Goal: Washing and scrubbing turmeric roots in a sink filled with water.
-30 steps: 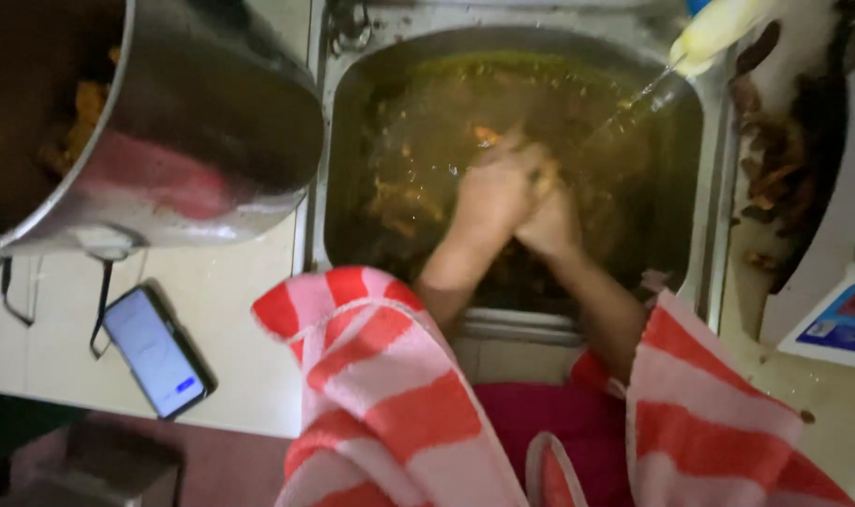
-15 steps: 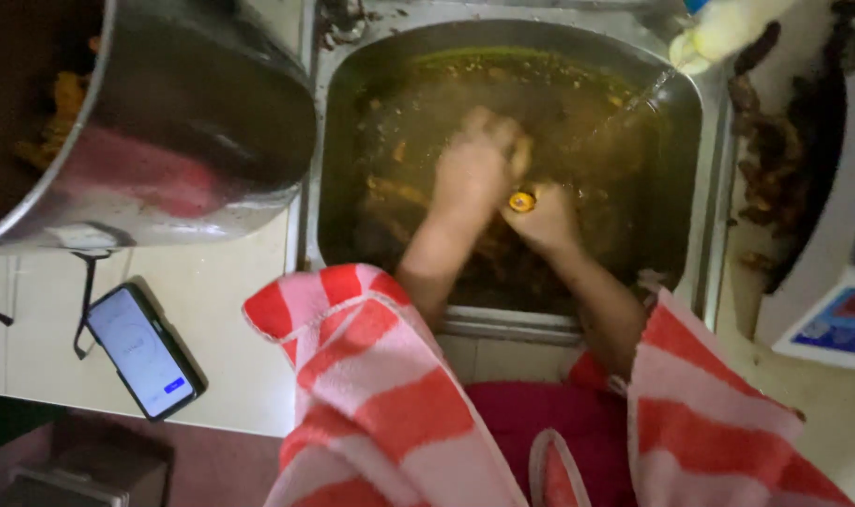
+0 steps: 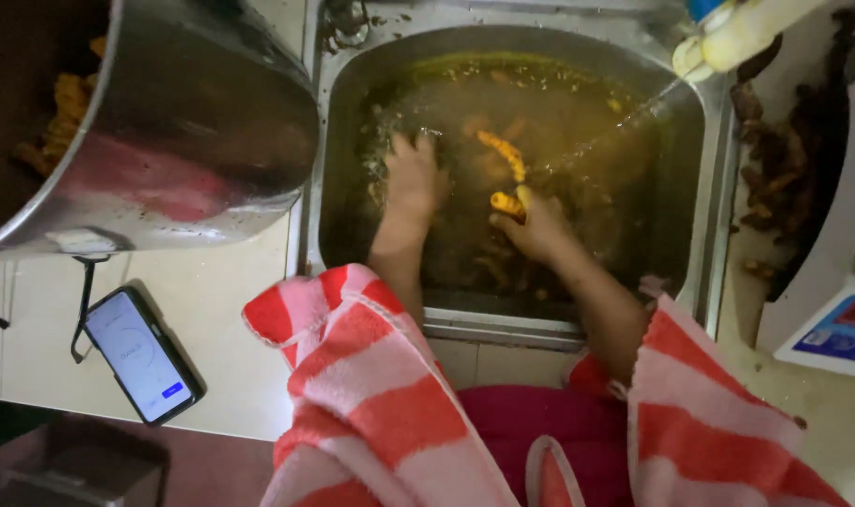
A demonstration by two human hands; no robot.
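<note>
Turmeric root (image 3: 505, 203) is pinched in the right hand (image 3: 538, 225), whose fingers are closed round one end, so that the short yellow-orange piece pokes out toward the sink's left wall and stands just clear of the water. A second, longer root (image 3: 503, 153) lies just beyond it, nearer the sink's back wall, with its long axis running slantwise from back-left to front-right; it sits only a little past the right fingertips, so the right hand is plainly the nearer of the two.

The left hand (image 3: 411, 178) is spread flat, palm down and fingers splayed, in the murky brown water toward the left side of the steel sink (image 3: 718, 235) (whether anything lies under the palm cannot be told). More root pieces show dimly beneath the surface between the two hands.

Left of the sink stands a large steel pot (image 3: 202, 131), and a phone (image 3: 141, 355) lies on the counter below it. At the sink's back right corner a pale bottle (image 3: 742, 33) sends a thin stream into the water.
</note>
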